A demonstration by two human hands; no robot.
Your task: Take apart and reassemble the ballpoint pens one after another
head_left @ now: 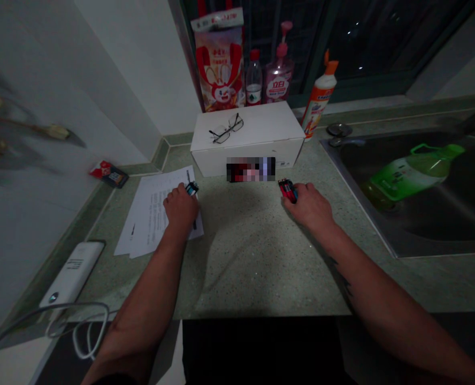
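Observation:
My left hand rests over a stack of printed white papers, its fingers gripping a small blue-and-black object. A dark pen lies on the papers, partly under that hand. My right hand is on the speckled green countertop, holding a small red-and-black object at its fingertips. Between the hands and further back stands a white cardboard box, with glasses on its lid. A blurred patch covers part of its front.
A steel sink holding a green bottle lies to the right. Several bottles stand along the window behind the box. A white power bank with a cable lies at the left edge, and a small red packet sits further back.

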